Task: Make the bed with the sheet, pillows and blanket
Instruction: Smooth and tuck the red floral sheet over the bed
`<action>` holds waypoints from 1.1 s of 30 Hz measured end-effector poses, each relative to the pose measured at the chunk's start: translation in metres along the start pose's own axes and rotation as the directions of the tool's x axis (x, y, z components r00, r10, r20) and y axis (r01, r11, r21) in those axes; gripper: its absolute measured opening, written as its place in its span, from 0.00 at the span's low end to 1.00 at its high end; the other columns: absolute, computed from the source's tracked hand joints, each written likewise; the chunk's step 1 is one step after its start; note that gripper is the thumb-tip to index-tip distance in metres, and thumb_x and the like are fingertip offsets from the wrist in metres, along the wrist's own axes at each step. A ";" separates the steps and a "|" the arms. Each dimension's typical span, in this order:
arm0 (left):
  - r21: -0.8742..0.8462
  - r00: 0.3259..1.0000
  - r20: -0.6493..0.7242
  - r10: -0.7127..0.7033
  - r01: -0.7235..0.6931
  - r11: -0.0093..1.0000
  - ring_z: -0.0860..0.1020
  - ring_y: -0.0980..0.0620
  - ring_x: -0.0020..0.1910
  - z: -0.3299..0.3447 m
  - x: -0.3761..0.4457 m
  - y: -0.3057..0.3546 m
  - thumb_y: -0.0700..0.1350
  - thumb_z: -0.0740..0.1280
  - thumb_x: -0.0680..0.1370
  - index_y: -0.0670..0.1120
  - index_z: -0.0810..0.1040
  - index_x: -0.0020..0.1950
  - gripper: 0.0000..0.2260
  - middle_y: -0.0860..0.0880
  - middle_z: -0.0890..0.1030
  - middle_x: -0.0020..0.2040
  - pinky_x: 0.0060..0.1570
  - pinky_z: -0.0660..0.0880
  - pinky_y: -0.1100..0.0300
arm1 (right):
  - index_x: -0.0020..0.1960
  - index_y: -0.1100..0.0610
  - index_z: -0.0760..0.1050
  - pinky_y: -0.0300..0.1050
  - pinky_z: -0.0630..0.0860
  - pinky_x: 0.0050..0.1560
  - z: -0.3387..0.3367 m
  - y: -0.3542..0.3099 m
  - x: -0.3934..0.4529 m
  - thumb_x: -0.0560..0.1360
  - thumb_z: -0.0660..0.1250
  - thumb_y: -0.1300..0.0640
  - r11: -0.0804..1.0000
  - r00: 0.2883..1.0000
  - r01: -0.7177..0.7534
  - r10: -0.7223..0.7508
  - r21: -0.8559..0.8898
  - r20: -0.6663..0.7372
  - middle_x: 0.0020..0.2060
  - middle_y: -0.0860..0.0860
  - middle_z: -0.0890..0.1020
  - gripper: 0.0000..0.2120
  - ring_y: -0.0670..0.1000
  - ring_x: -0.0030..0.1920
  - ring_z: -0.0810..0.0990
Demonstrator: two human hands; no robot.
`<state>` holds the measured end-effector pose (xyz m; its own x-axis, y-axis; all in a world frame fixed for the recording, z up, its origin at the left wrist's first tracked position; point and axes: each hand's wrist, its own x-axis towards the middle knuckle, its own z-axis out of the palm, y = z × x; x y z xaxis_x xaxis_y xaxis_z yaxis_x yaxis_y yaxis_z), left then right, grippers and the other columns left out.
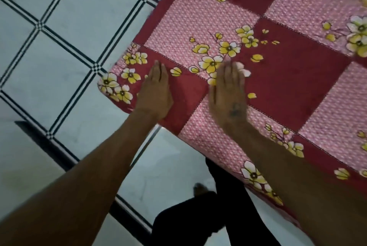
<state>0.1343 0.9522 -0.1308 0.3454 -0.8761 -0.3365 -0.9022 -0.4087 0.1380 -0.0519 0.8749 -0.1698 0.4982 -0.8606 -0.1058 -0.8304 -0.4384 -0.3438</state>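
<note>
A sheet (pixel 278 63) in dark red and pink checks with yellow flowers covers the bed, and its corner lies at the left middle of the view. My left hand (pixel 156 90) rests flat, palm down, on a dark red square close to that corner, fingers together. My right hand (pixel 228 90) lies flat on the sheet just to the right, blurred, fingers stretched out. Neither hand holds anything. No pillows or blanket are in view.
Pale floor tiles (pixel 65 33) with dark striped lines surround the bed's corner on the left and below. A dark band (pixel 47 146) crosses the floor at lower left. My legs in black trousers (pixel 198 216) and a bare foot (pixel 199 189) stand by the bed's near edge.
</note>
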 end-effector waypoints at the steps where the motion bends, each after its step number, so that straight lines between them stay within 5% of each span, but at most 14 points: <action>1: 0.000 1.000 0.020 -0.005 0.005 1.000 0.52 0.38 0.80 -0.006 0.003 -0.002 0.42 0.57 0.82 0.35 0.50 0.81 0.30 0.35 0.49 0.81 0.78 0.56 0.46 | 0.81 0.66 0.51 0.57 0.48 0.81 0.006 -0.015 -0.006 0.85 0.47 0.50 0.991 0.989 0.132 -0.131 -0.016 0.064 0.80 0.63 0.54 0.30 0.61 0.81 0.52; 4: -0.052 1.000 0.003 0.026 -0.026 0.998 0.57 0.39 0.79 -0.011 -0.001 -0.006 0.43 0.59 0.82 0.36 0.55 0.80 0.29 0.37 0.54 0.81 0.76 0.59 0.49 | 0.80 0.66 0.54 0.53 0.45 0.80 0.017 -0.038 -0.024 0.84 0.45 0.49 0.851 0.833 0.525 -0.508 -0.024 0.219 0.80 0.62 0.56 0.30 0.60 0.80 0.55; 6: -0.100 0.998 -0.054 0.040 -0.045 0.994 0.66 0.38 0.75 -0.011 -0.004 -0.022 0.41 0.61 0.80 0.36 0.65 0.77 0.26 0.37 0.63 0.78 0.73 0.66 0.47 | 0.81 0.65 0.52 0.49 0.41 0.80 0.009 -0.043 -0.009 0.85 0.47 0.49 0.777 0.751 0.630 -0.611 0.007 0.250 0.80 0.60 0.54 0.29 0.57 0.81 0.52; 8: -0.181 0.986 -0.146 0.083 -0.109 0.977 0.73 0.36 0.68 -0.007 -0.008 -0.036 0.39 0.63 0.78 0.37 0.72 0.73 0.23 0.37 0.71 0.73 0.66 0.73 0.46 | 0.81 0.64 0.49 0.48 0.40 0.80 -0.002 -0.033 0.018 0.85 0.49 0.51 0.849 0.827 0.528 -0.511 -0.009 0.234 0.81 0.61 0.52 0.29 0.57 0.81 0.49; 11: -0.316 0.976 -0.198 0.086 -0.146 0.937 0.75 0.40 0.64 -0.003 -0.003 -0.057 0.36 0.64 0.79 0.41 0.77 0.69 0.18 0.42 0.77 0.68 0.62 0.75 0.48 | 0.80 0.68 0.50 0.56 0.48 0.81 -0.004 -0.017 0.063 0.86 0.47 0.51 0.976 0.983 0.182 -0.179 -0.124 0.031 0.80 0.64 0.55 0.29 0.61 0.81 0.52; 14: -0.377 0.977 -0.200 0.078 -0.150 0.914 0.78 0.42 0.58 -0.013 0.007 -0.069 0.36 0.64 0.79 0.43 0.82 0.62 0.14 0.46 0.81 0.60 0.56 0.78 0.47 | 0.80 0.67 0.49 0.58 0.50 0.80 0.001 -0.028 0.069 0.86 0.46 0.51 0.994 1.000 -0.031 0.030 -0.109 -0.006 0.80 0.64 0.54 0.29 0.61 0.81 0.51; 17: -0.341 0.977 -0.184 0.104 -0.163 0.926 0.78 0.43 0.55 -0.027 0.026 -0.085 0.37 0.66 0.77 0.45 0.83 0.55 0.10 0.47 0.81 0.54 0.49 0.78 0.46 | 0.81 0.67 0.49 0.54 0.46 0.81 0.013 -0.069 0.042 0.85 0.46 0.51 0.975 0.973 0.195 -0.177 -0.112 0.151 0.80 0.64 0.52 0.29 0.60 0.81 0.50; 20: -0.239 0.976 -0.188 0.106 -0.150 0.959 0.76 0.40 0.60 -0.042 0.046 -0.104 0.36 0.68 0.75 0.45 0.80 0.64 0.17 0.44 0.79 0.60 0.56 0.77 0.44 | 0.81 0.64 0.48 0.49 0.40 0.80 0.023 -0.103 0.015 0.85 0.45 0.49 0.836 0.805 0.545 -0.499 -0.066 0.322 0.81 0.60 0.50 0.30 0.56 0.81 0.46; 22: -0.188 0.988 -0.138 0.064 -0.090 0.978 0.72 0.39 0.65 -0.050 0.058 -0.123 0.38 0.67 0.77 0.45 0.73 0.72 0.23 0.42 0.75 0.67 0.62 0.72 0.46 | 0.81 0.65 0.51 0.52 0.45 0.80 0.025 -0.114 0.023 0.85 0.48 0.51 0.739 0.704 0.673 -0.623 -0.040 0.341 0.80 0.61 0.53 0.28 0.57 0.81 0.50; 24: -0.189 0.996 -0.091 0.017 -0.034 0.981 0.72 0.41 0.65 -0.057 0.066 -0.139 0.43 0.65 0.79 0.47 0.71 0.74 0.22 0.43 0.74 0.68 0.63 0.70 0.47 | 0.79 0.68 0.56 0.58 0.53 0.79 0.028 -0.118 0.045 0.84 0.50 0.53 0.838 0.826 0.544 -0.525 -0.045 0.204 0.79 0.65 0.59 0.28 0.61 0.79 0.57; 26: -0.144 0.994 -0.103 0.027 -0.042 0.989 0.75 0.41 0.63 -0.061 0.070 -0.153 0.45 0.63 0.82 0.47 0.76 0.70 0.16 0.44 0.78 0.64 0.61 0.71 0.48 | 0.79 0.69 0.55 0.57 0.50 0.80 0.027 -0.110 0.074 0.85 0.47 0.52 0.972 0.973 0.230 -0.228 -0.048 0.038 0.78 0.66 0.58 0.28 0.64 0.80 0.55; 29: -0.130 0.994 -0.111 0.023 -0.038 0.991 0.79 0.43 0.57 -0.060 0.069 -0.170 0.46 0.63 0.83 0.48 0.83 0.61 0.11 0.45 0.84 0.57 0.56 0.74 0.51 | 0.80 0.67 0.52 0.53 0.44 0.81 0.033 -0.110 0.094 0.86 0.44 0.52 0.998 0.998 -0.059 0.058 -0.028 -0.035 0.80 0.65 0.54 0.28 0.63 0.81 0.51; 31: -0.236 0.998 -0.062 -0.003 -0.011 0.972 0.80 0.46 0.56 -0.058 0.065 -0.182 0.49 0.66 0.82 0.51 0.84 0.60 0.10 0.49 0.85 0.56 0.57 0.74 0.53 | 0.80 0.67 0.51 0.56 0.46 0.81 0.047 -0.140 0.085 0.85 0.44 0.51 0.996 1.000 0.013 -0.014 -0.094 -0.004 0.80 0.65 0.54 0.29 0.62 0.81 0.51; 33: -0.341 1.000 -0.022 -0.016 0.008 0.940 0.81 0.49 0.56 -0.057 0.060 -0.191 0.50 0.67 0.81 0.52 0.84 0.59 0.10 0.52 0.85 0.57 0.55 0.73 0.56 | 0.80 0.67 0.52 0.58 0.52 0.80 0.064 -0.170 0.065 0.85 0.46 0.53 0.948 0.961 0.274 -0.265 -0.161 0.078 0.79 0.65 0.56 0.28 0.62 0.80 0.54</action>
<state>0.3422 0.9626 -0.1240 0.3652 -0.8748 -0.3183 -0.7575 -0.4780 0.4446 0.1375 0.9105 -0.1779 0.7183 -0.6907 -0.0838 -0.6907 -0.6936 -0.2046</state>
